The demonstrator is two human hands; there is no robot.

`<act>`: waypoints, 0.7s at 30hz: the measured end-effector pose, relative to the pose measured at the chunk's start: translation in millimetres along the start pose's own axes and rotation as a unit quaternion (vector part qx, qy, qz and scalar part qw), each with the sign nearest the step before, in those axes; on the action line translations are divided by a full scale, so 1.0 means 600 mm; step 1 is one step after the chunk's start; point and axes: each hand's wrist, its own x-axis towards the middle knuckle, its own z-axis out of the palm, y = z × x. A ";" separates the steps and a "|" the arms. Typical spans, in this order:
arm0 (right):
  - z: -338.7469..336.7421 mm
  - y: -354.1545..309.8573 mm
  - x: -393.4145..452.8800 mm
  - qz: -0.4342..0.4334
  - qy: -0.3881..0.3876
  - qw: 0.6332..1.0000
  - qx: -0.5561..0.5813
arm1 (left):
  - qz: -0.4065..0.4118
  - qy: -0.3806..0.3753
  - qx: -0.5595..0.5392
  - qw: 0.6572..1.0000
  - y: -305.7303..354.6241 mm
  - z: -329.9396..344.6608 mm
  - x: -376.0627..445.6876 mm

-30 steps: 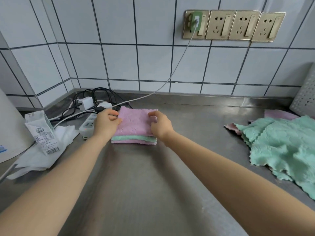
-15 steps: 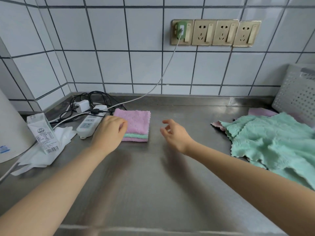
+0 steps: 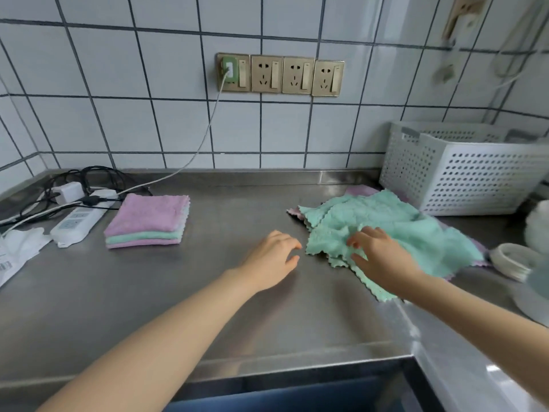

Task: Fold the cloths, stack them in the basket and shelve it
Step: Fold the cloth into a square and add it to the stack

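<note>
At the middle of the brushed steel countertop, the left hand hovers palm down with its fingers loosely spread, holding nothing, its fingertips just short of the loose cloths. At three o'clock from it, the right hand rests on the crumpled mint-green scallop-edged cloth, fingers slightly bent and pressing into the fabric near its left edge; whether they pinch a fold cannot be told. That green cloth lies on top of an unfolded lilac cloth, whose edges peek out at the back and right. At one o'clock from the right hand, a white perforated plastic basket stands against the tiled wall, just behind the loose cloths. Well apart at nine o'clock from the left hand sits the folded stack of lilac and green cloths, lilac on top. Just beside that stack, at its nine o'clock, lies a white power strip with tangled black cables. At twelve o'clock on the wall, a row of four brass-coloured sockets holds a green plug.
</note>
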 end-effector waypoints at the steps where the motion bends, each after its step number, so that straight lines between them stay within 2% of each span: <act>1: -0.007 0.021 -0.012 0.015 0.002 1.000 -0.008 | 0.015 -0.014 -0.001 1.000 0.020 0.010 0.011; 6: -0.016 0.083 -0.047 0.066 -0.001 0.998 0.013 | 0.093 -0.033 0.071 0.993 0.085 0.052 0.055; 14: -0.003 0.095 -0.058 0.057 -0.037 0.998 -0.017 | 0.052 -0.055 0.169 0.983 0.078 0.069 0.102; 17: -0.007 0.103 -0.051 0.072 -0.005 0.997 -0.008 | -0.008 -0.032 0.084 0.996 0.060 0.073 0.118; 21: -0.048 0.122 -0.017 0.163 0.121 0.978 0.057 | -0.083 0.075 -0.024 0.993 0.058 0.047 0.141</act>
